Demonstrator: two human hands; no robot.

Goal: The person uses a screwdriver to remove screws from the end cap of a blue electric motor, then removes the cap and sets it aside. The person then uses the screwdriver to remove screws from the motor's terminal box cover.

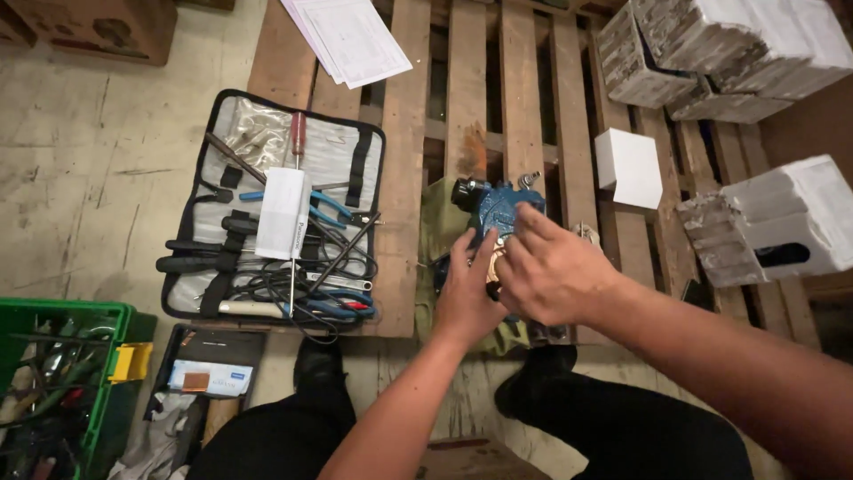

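Item: blue metal pump body [496, 206], lying on a green cloth [437, 233] on the wooden pallet [404, 107], right in front of your knees.

Your left hand [466, 298]: pressed against the near side of the pump body, fingers curled up around a brass-coloured part [494, 263]; it looks like a steadying grasp, though the palm hides how firm it is.

Your right hand [551, 271]: laid over the top and right of the pump body, fingers spread and bent; whether they pinch anything underneath cannot be told.

Nearby: open tool roll [275, 209] to your left with pliers, screwdrivers and a tangle of black lead; white box [629, 167] just right of the pump body; wrapped grey blocks [764, 227] further right; green crate [84, 320] at your left knee; papers [348, 37] at the far edge.

Risks, as judged:
- Gaps between the pallet slats sit beside the cloth. A small loose fitting could roll off and drop through (hard to recover).
- The cloth is rumpled, so the pump body may rock or slide if you push sideways with one hand only.
- Both hands cover the work; you are likely feeling rather than seeing, which invites pinched fingertips or a cross-threaded part.
- The trailing lead could snag your left forearm.
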